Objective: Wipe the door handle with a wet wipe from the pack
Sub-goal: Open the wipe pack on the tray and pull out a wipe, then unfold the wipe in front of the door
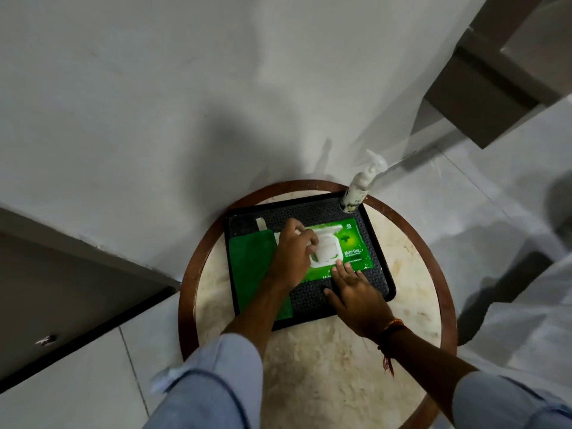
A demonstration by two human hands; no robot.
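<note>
We pin the soft, slippery wet-wipe pack (337, 252) flat-palmed with right hand (356, 292); left hand (294, 249) fingertips pinch at its stiff flip lid (326, 250) edge.

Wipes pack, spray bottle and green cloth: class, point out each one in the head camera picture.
wipes pack (356, 253): head view, on the green printed front, right of the white lid.
spray bottle (353, 193): head view, on the bottle's body, below the nozzle.
green cloth (250, 258): head view, on the folded cloth's upper half.
</note>
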